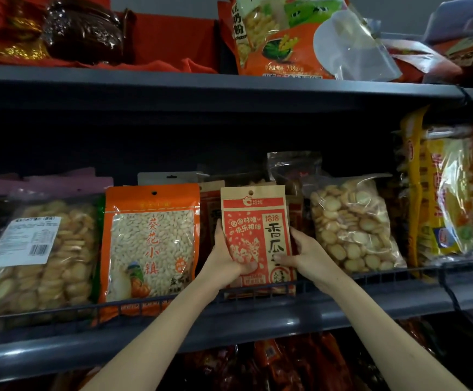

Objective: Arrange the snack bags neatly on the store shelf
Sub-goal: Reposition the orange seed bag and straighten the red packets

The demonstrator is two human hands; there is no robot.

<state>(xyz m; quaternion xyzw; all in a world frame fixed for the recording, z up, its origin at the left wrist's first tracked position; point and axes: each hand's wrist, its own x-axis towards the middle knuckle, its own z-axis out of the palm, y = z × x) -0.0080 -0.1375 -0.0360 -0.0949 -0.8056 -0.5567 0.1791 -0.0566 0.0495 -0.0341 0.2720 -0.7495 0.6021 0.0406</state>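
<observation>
A tan and red sunflower-seed bag [257, 221] stands upright on the middle shelf [286, 320], behind its low wire rail. My left hand [226, 259] grips the bag's left edge and lower front. My right hand [304, 253] holds its right edge, thumb across the front. Left of it stands an orange bag of shelled seeds [149, 244]. Similar brown and red bags [209, 204] stand right behind the held one, mostly hidden.
Clear bags of round biscuits sit at the left [37, 261] and right [353, 227] of the middle shelf. Yellow and orange bags [444, 193] crowd the far right. The upper shelf holds a large orange snack bag [283, 38] and red cloth. Red packets fill the shelf below.
</observation>
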